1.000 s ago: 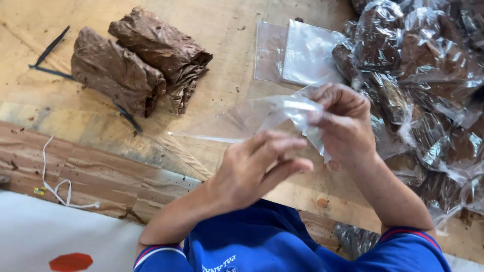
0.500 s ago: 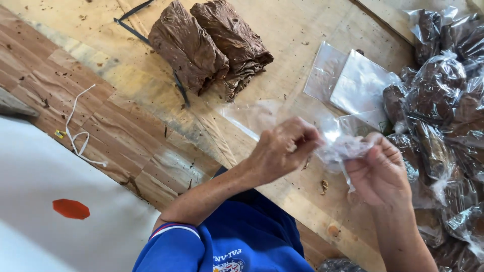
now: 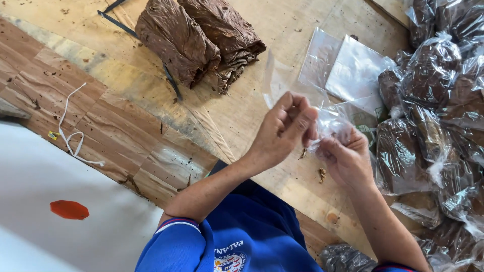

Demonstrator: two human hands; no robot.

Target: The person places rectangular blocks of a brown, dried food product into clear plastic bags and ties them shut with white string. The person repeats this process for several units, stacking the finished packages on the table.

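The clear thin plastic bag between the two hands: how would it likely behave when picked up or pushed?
The clear thin plastic bag looks floppy: it crumples where the left hand and right hand pinch it. It is probably very light, since its free edge stands up unsupported. Its glossy film may be slippery, so a push across the wooden table would likely slide or fold it.

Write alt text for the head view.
Both hands, left hand and right hand, hold a clear plastic bag over a wooden table. Two brown leaf bundles lie beyond; filled bags pile at right.
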